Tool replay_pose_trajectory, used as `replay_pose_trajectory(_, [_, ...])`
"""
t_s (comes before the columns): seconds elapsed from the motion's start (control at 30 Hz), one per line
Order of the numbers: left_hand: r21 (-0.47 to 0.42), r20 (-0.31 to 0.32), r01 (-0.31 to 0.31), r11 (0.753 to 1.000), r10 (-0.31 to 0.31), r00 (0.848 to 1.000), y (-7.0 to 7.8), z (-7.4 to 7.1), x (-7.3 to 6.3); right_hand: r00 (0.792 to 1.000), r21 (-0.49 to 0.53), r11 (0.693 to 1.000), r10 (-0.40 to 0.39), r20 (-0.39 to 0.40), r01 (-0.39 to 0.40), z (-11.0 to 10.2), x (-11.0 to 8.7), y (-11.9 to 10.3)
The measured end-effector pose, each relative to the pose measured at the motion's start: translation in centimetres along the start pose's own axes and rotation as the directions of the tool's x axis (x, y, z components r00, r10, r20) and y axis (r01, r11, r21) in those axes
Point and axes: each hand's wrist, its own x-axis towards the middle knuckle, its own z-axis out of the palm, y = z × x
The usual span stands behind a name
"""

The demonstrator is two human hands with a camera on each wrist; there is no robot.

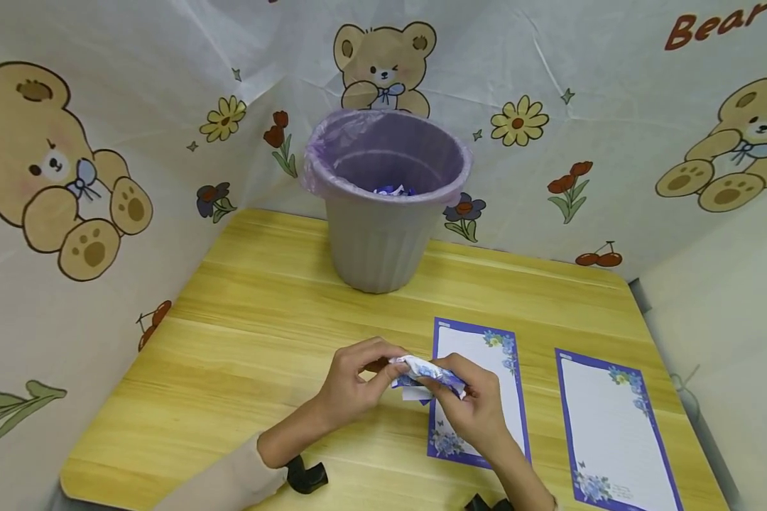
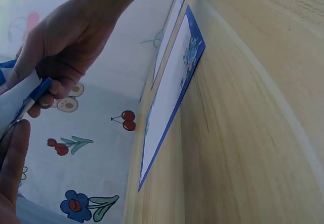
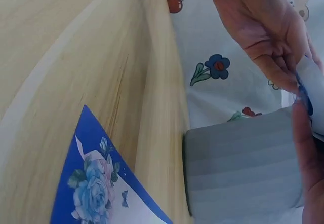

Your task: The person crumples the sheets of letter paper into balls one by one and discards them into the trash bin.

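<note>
Between both hands is a crumpled sheet of paper, white with a purple border and blue flowers. My left hand pinches its left end between thumb and fingers. The right end is gripped by my right hand, thumb on the near side. In the left wrist view the paper shows folded, with a blue edge. Below the hands lies a flat sheet of purple-bordered paper, partly hidden by the right hand and forearm.
A second flat bordered sheet lies to the right on the wooden table. A grey bin with a purplish liner stands at the back, crumpled paper inside it. Bear-printed cloth surrounds the table.
</note>
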Motion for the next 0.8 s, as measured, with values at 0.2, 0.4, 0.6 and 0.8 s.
replay_pose_trajectory(0.2, [-0.175,0.076,0.151,0.973,-0.139,0.987,-0.24,-0.1,-0.24,0.974,-0.147,0.963,-0.222,0.043,0.226,-0.42,0.49,0.41])
replay_pose_trajectory(0.4, [-0.228,0.134,0.318,0.92,-0.294,0.946,-0.29,-0.27,-0.33,0.934,-0.366,0.86,-0.313,0.171,0.355,-0.68,0.26,0.06])
replay_pose_trajectory(0.6, [-0.342,0.192,0.381,0.859,-0.334,0.923,-0.47,-0.48,-0.12,0.947,-0.453,0.832,-0.26,0.19,0.319,-0.87,-0.01,-0.17])
replay_pose_trajectory(0.8, [-0.304,0.155,0.344,0.888,-0.31,0.938,-0.62,-0.52,-0.43,0.983,-0.317,0.943,-0.042,0.179,0.098,-0.8,-0.47,-0.07])
